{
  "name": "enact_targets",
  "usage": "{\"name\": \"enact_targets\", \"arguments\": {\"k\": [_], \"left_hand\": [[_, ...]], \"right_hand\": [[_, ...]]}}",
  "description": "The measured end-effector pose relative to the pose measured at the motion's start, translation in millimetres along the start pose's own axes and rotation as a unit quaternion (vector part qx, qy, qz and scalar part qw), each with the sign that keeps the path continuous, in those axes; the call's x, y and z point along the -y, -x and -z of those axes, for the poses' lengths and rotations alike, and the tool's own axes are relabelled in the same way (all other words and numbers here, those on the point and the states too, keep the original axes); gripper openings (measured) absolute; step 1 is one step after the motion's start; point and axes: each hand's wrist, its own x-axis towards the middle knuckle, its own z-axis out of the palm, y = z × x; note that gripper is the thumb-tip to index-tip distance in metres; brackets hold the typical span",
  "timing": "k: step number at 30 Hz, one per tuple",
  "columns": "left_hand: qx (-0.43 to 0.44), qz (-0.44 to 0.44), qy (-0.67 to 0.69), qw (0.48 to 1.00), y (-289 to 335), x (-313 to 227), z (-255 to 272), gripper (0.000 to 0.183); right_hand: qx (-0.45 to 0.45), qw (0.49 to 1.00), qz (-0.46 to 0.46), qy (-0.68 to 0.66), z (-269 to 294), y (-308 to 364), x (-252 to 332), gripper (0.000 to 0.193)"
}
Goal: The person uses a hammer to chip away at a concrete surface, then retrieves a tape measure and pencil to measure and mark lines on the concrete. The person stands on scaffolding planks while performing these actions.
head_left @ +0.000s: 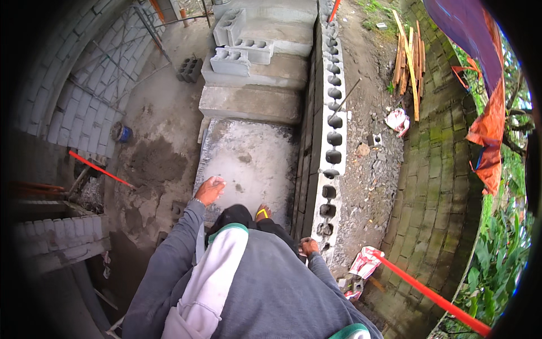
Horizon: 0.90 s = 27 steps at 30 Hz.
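One left hand [209,191] hangs loosely open; right hand [308,246] beside the hollow-block wall [334,147], grip unclear to me; likely walking, next needing footing.

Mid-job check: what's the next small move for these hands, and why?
Probably set the right hand firmly on top of the hollow-block wall: it is right beside it, though contact is hard to tell. The left hand is out over the concrete slab, away from any visible support, and blocks stand on the steps ahead, so steadying first seems wise.
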Motion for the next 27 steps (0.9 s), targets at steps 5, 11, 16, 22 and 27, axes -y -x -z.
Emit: {"name": "enact_targets", "arguments": {"k": [5, 11, 16, 22, 27], "left_hand": [[-0.061, 0.106, 0.018, 0.992, -79, 17, 25, 0.048], [0.082, 0.070, -0.466, 0.878, -199, 137, 97, 0.040], [0.087, 0.277, -0.281, 0.915, -311, 63, 100, 0.045], [-0.040, 0.262, -0.045, 0.963, -533, -159, 169, 0.037], [-0.139, -0.069, 0.090, 0.984, -639, -421, 237, 0.043]], "right_hand": [[-0.004, 0.992, 0.106, 0.067, 33, -61, 107, 0.012], [0.047, 0.956, 0.255, -0.136, 7, -84, 350, 0.011], [0.060, 0.912, 0.357, -0.192, -23, -117, 600, 0.012], [0.146, 0.937, 0.291, -0.126, -72, -270, 833, 0.034], [-0.032, 0.973, 0.230, -0.009, -54, -354, 902, 0.038]]}}
